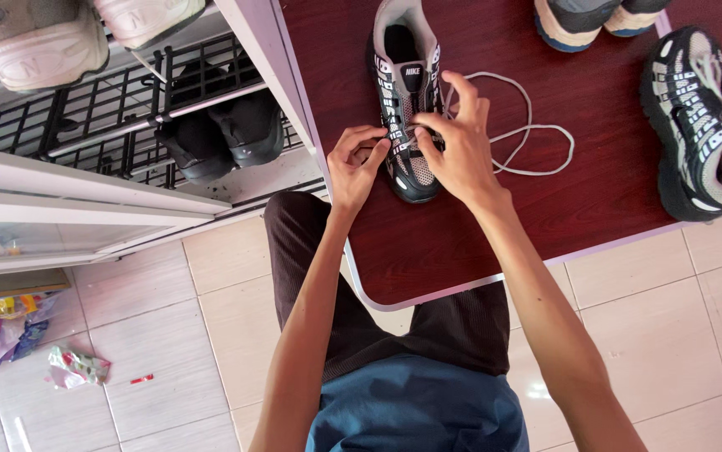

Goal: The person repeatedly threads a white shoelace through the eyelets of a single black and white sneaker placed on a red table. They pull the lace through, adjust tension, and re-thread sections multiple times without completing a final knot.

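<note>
Both hands are pinching the white lace at the sneaker's eyelets: left hand on one side, right hand on the other. Sneaker sits on the dark red tabletop, lace looping off beside it, matching sneaker well apart.

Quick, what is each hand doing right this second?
Left hand: fingers curled, pinching at the lacing on the black and grey sneaker.
Right hand: pinched on the white shoelace at the sneaker's eyelets.
</note>
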